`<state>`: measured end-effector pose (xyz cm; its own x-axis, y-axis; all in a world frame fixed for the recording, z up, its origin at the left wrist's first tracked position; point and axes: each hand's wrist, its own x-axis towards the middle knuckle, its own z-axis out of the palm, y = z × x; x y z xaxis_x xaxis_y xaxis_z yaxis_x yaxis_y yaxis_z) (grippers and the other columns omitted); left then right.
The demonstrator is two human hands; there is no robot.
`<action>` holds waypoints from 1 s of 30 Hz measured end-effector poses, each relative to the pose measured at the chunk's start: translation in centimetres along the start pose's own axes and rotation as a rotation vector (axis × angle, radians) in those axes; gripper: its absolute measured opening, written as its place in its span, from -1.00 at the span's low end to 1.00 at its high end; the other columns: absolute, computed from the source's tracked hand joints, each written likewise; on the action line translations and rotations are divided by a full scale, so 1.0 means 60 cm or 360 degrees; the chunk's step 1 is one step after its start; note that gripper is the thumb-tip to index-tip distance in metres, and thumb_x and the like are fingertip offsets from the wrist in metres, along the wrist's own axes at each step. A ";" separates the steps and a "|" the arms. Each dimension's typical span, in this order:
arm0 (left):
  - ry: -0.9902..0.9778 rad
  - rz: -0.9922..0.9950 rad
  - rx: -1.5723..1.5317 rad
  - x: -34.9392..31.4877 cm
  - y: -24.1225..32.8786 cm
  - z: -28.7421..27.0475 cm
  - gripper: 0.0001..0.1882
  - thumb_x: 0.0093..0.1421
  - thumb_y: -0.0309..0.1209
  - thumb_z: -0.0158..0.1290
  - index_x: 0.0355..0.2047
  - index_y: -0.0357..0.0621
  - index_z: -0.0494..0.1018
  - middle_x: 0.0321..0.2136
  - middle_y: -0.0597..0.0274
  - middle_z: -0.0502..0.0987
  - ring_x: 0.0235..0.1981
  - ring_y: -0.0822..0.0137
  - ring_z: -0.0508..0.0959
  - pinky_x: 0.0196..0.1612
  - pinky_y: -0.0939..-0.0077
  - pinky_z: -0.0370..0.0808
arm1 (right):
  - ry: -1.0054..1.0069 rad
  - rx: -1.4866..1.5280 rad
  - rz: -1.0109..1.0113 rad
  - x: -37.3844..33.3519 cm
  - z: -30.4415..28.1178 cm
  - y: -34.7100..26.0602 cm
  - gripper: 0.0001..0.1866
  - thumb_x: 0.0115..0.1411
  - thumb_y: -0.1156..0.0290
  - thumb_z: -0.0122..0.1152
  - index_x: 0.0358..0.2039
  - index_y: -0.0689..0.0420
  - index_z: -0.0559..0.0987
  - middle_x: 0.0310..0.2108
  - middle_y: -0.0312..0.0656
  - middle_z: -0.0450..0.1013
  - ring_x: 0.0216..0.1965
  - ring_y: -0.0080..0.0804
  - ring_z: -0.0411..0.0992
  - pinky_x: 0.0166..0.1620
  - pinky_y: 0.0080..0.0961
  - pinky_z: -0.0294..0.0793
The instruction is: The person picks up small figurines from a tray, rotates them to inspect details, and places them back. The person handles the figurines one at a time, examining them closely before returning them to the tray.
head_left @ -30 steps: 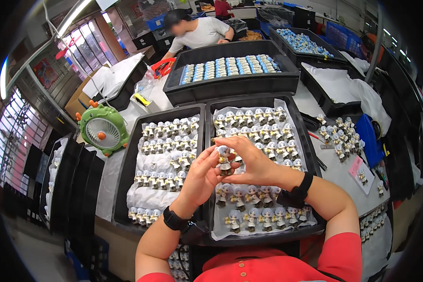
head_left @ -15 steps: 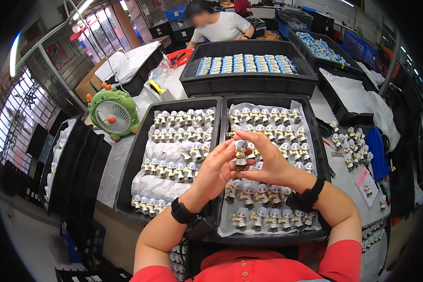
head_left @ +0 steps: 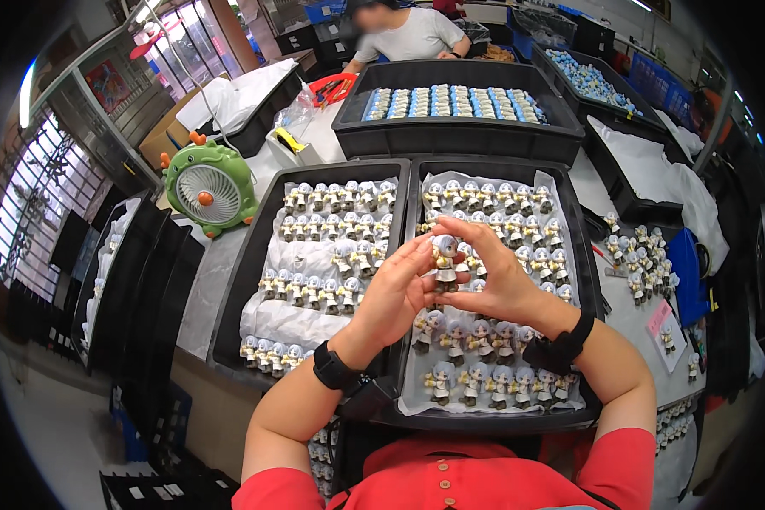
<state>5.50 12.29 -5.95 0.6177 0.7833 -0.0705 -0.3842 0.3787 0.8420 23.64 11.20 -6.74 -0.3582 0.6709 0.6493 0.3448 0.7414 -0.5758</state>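
Observation:
Between my two hands a small figurine [head_left: 444,262] with pale lilac hair, a white outfit and a dark base stands upright. My left hand [head_left: 399,289] is closed on its left side, with fingers behind and beneath it. Curved round the other side, my right hand [head_left: 506,285] touches it at the top and near the base with fingertips and thumb. Both hands hover over the right black tray [head_left: 588,255], where rows of similar figurines [head_left: 480,337] lie on white paper. Next to it, the left black tray [head_left: 232,310] holds more rows, with bare paper strips between some.
A green fan [head_left: 208,189] stands left of the trays. Beyond them is a deep black bin [head_left: 459,136] of blue-and-white pieces, with a co-worker [head_left: 412,36] behind it. Loose figurines [head_left: 642,259] cluster at the right, near a blue bin [head_left: 687,272] and a pink-and-white card [head_left: 663,331].
The view has shifted a little, so the trays sit slightly higher and further right. Both hands keep hold of the figurine in nearly the same pose.

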 end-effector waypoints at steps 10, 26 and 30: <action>0.0020 0.0005 0.0000 0.000 0.000 0.004 -0.52 0.32 -0.19 -0.23 0.17 -0.13 0.10 -0.06 0.04 0.40 -0.09 0.13 0.50 -0.12 0.30 0.51 | -0.0020 -0.0003 0.0031 0.000 0.000 0.000 -0.12 -0.21 0.40 0.42 0.17 0.08 0.21 -0.01 -0.16 0.36 -0.08 -0.20 0.31 0.01 -0.35 0.31; 0.0010 0.0015 -0.0084 0.004 -0.002 -0.002 -0.59 0.35 -0.20 -0.32 0.11 -0.11 0.18 -0.10 0.06 0.42 -0.13 0.16 0.51 -0.18 0.35 0.51 | -0.0025 0.0001 0.0048 -0.001 0.002 0.003 -0.09 -0.22 0.46 0.43 0.19 0.05 0.19 0.02 -0.19 0.35 -0.06 -0.25 0.30 -0.02 -0.41 0.34; -0.0013 0.0021 -0.0082 0.005 -0.002 -0.002 -0.58 0.35 -0.21 -0.31 0.13 -0.12 0.16 -0.10 0.07 0.42 -0.12 0.17 0.51 -0.18 0.35 0.51 | -0.0016 -0.0031 0.0024 -0.001 0.003 0.005 -0.08 -0.23 0.45 0.43 0.19 0.04 0.19 0.02 -0.20 0.35 -0.04 -0.24 0.30 0.00 -0.41 0.34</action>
<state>5.62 12.53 -6.16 0.6179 0.7843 -0.0548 -0.4271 0.3934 0.8141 23.61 11.39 -7.07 -0.3614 0.6823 0.6354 0.3668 0.7306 -0.5759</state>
